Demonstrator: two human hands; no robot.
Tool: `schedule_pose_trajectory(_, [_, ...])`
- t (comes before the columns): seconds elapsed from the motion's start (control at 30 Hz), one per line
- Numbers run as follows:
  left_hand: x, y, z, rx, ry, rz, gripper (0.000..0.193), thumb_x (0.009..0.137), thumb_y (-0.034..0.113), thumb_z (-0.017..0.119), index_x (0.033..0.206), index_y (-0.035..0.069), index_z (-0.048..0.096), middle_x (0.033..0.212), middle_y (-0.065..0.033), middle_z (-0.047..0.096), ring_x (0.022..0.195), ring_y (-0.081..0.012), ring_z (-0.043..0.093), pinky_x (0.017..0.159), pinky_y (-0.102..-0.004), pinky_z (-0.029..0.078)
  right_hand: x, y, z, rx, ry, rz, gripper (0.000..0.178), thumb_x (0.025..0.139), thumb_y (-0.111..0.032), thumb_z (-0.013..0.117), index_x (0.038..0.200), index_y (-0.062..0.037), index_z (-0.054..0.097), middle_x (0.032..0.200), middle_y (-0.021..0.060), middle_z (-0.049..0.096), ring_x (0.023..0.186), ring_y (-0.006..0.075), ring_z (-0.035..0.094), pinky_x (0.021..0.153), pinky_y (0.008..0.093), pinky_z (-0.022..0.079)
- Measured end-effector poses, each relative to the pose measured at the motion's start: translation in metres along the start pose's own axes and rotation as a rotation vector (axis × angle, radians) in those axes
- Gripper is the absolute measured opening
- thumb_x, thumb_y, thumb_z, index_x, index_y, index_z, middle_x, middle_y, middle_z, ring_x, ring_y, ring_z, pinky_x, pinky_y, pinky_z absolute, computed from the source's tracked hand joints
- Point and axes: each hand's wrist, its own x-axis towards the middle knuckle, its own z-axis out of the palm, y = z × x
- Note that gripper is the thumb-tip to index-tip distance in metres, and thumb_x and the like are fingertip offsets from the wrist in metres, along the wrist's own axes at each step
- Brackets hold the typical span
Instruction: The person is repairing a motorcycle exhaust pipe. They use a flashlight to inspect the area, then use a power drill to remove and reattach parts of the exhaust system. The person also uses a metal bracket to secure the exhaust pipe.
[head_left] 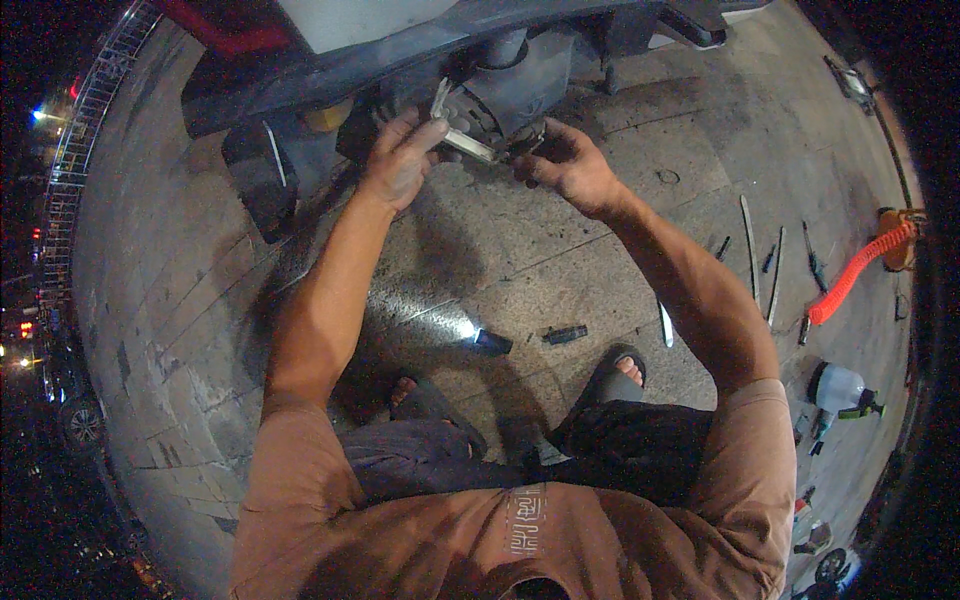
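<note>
Closest, the person's brown short-sleeved T-shirt (420,535) carries a pale printed block of angular, character-like marks (526,520), above dark cloth trousers (420,460) and two dark open-toed slippers (605,378). Between the feet and just ahead of them, a small dark flashlight (492,343) lies lit on the grey paved ground (560,265), its white beam spreading leftward; a black oblong object (565,334) lies near it.

Farther out, both forearms reach up to a vehicle. The left hand (398,170) has its thumb and fingers closed on a pale, flat, metallic-looking bar (468,146), which points toward the other hand. The right hand (572,168) pinches a small dark piece (525,138) between thumb and fingers; whether bar and piece touch, I cannot tell. Both are held before the vehicle's dark, curved plastic bumper (270,85), under a whitish panel (350,25).

Off to the right lie long thin metal strips (750,250), a coiled bright-orange hose (860,275) and a translucent bottle (840,387). At the far left stands a pale barred railing (62,190).
</note>
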Motion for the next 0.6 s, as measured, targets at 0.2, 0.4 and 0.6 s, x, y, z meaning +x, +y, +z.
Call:
schedule_pose_trajectory(0.2, [-0.0001, -0.0027, -0.0002, 0.01, 0.044, 0.015, 0.024, 0.085, 0.013, 0.06, 0.107, 0.006, 0.059, 0.101, -0.0054, 0.063, 0.095, -0.0163, 0.057, 0.077, -0.0305, 0.047, -0.0013, -0.0016, -0.0007, -0.046, 0.03, 0.004, 0.021, 0.079, -0.006, 0.066, 0.098, -0.0027, 0.058, 0.088, 0.0036, 0.063, 0.079, 0.0126, 0.057, 0.07, 0.0267, 0.046])
schedule_pose_trajectory(0.4, [-0.0002, -0.0004, 0.0008, -0.032, -0.019, 0.056, 0.024, 0.081, 0.008, 0.064, 0.105, 0.006, 0.059, 0.099, -0.0039, 0.062, 0.088, -0.0145, 0.057, 0.072, -0.025, 0.045, -0.001, 0.0024, -0.0024, -0.028, 0.129, 0.009, 0.02, 0.082, -0.008, 0.064, 0.1, -0.0031, 0.056, 0.088, 0.0059, 0.063, 0.078, 0.0139, 0.059, 0.069, 0.0275, 0.047])
schedule_pose_trajectory(0.6, [-0.0017, 0.0044, 0.0018, 0.026, 0.007, 0.027, 0.024, 0.08, 0.007, 0.065, 0.103, 0.005, 0.06, 0.096, -0.0031, 0.063, 0.086, -0.0135, 0.058, 0.071, -0.0237, 0.045, 0.0005, 0.0059, -0.0074, 0.022, 0.093, 0.052, 0.02, 0.083, -0.01, 0.063, 0.101, -0.0047, 0.057, 0.09, 0.0052, 0.063, 0.078, 0.0152, 0.059, 0.068, 0.0281, 0.047])
